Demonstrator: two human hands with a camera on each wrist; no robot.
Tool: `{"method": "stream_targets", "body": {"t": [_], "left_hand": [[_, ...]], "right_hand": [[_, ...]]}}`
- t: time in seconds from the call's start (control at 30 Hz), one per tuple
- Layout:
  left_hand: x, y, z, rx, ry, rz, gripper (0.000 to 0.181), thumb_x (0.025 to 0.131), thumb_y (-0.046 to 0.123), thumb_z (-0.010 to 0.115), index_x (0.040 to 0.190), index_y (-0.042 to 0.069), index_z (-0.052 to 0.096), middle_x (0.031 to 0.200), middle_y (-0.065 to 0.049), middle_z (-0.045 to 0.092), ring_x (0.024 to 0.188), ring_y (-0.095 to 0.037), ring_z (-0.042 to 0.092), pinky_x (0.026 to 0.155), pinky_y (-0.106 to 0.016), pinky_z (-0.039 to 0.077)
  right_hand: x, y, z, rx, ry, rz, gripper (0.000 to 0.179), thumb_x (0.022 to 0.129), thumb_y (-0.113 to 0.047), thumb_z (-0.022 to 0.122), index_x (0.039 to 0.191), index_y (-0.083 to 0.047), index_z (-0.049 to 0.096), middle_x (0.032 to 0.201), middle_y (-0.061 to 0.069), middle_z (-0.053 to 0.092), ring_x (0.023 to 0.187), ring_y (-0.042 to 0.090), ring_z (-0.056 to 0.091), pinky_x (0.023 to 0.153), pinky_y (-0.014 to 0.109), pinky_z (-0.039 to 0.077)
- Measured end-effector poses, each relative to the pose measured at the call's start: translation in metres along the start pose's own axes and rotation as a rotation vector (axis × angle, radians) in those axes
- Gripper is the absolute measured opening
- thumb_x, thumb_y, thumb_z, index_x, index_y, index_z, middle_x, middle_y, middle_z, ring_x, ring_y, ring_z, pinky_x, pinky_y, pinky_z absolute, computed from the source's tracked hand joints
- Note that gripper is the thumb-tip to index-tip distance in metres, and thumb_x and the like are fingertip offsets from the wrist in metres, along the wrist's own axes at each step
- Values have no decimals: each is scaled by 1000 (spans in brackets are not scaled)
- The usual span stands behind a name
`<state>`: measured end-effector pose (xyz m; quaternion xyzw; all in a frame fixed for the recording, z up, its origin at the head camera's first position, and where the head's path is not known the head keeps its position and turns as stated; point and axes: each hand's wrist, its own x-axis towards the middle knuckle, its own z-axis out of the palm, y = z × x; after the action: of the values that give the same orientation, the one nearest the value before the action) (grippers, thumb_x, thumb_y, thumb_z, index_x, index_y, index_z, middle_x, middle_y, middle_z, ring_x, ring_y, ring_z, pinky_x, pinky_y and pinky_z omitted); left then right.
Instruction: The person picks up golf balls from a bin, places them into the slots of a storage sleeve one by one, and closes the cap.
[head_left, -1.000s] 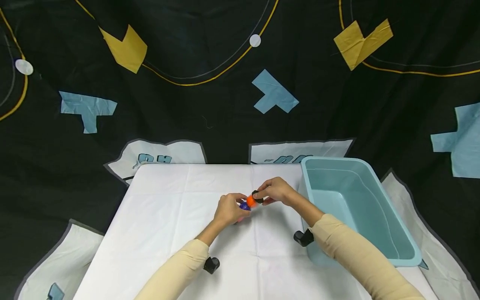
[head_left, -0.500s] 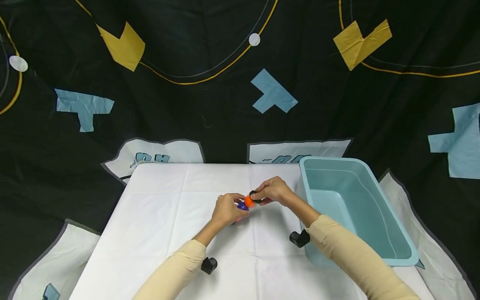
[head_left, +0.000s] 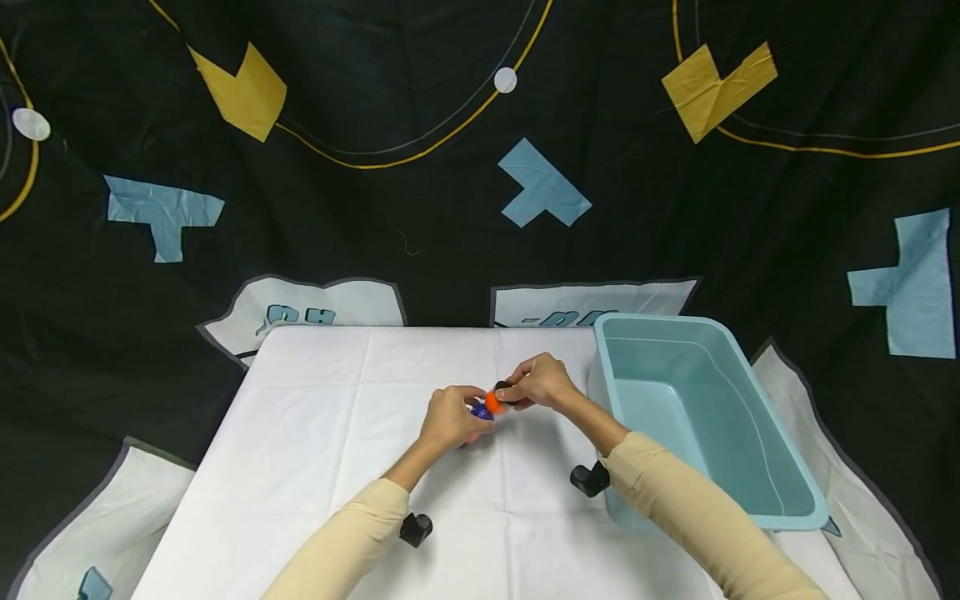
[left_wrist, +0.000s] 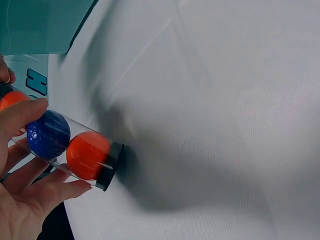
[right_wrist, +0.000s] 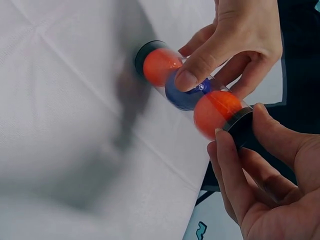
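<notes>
A clear tube (right_wrist: 191, 107) with black end caps holds a blue ball (left_wrist: 48, 134) between two orange balls (left_wrist: 88, 155). My left hand (head_left: 450, 417) grips the tube around its middle, thumb across the blue ball. At the other end my right hand (head_left: 542, 382) pinches the black cap (right_wrist: 240, 127) between thumb and fingers; in the right wrist view the cap sits on the tube end, beside one orange ball. The tube is tilted, its far black cap (left_wrist: 110, 167) close over the white cloth.
An open light-blue bin (head_left: 675, 408) stands at the right of the white-covered table (head_left: 300, 433), beside the right forearm. Black wrist-camera mounts (head_left: 590, 479) stick out below both wrists. A dark cloth backdrop (head_left: 337, 233) rises behind the table.
Both hands keep their holds on the tube and its cap. The whole scene has shifted slightly left in the head view; the hands' arrangement looks the same.
</notes>
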<state>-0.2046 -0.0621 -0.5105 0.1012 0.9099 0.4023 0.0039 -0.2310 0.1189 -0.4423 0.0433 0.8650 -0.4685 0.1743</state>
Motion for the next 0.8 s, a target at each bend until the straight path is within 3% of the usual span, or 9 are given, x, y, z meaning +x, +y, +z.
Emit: {"method": "stream_targets", "body": {"t": [0.33, 0.57, 0.8], "left_hand": [[0, -2, 0, 2, 4, -12, 48, 66, 24, 95, 107, 8, 78, 96, -13, 78, 89, -28, 75, 77, -40, 60], [1, 1, 0, 3, 9, -2, 47, 65, 24, 96, 106, 8, 79, 98, -14, 78, 89, -27, 74, 77, -39, 60], [1, 1, 4, 1, 7, -1, 45, 65, 19, 95, 106, 8, 79, 98, -14, 78, 90, -28, 74, 78, -40, 60]], "right_hand": [[0, -2, 2, -39, 2, -4, 22, 80, -14, 87, 92, 1, 77, 94, 17, 76, 71, 25, 77, 69, 32, 62], [0, 1, 2, -17, 12, -4, 21, 80, -13, 86, 93, 2, 77, 97, 18, 75, 73, 27, 77, 67, 29, 61], [-2, 10, -3, 56, -20, 0, 24, 81, -14, 86, 96, 2, 77, 95, 18, 76, 75, 28, 77, 72, 34, 62]]}}
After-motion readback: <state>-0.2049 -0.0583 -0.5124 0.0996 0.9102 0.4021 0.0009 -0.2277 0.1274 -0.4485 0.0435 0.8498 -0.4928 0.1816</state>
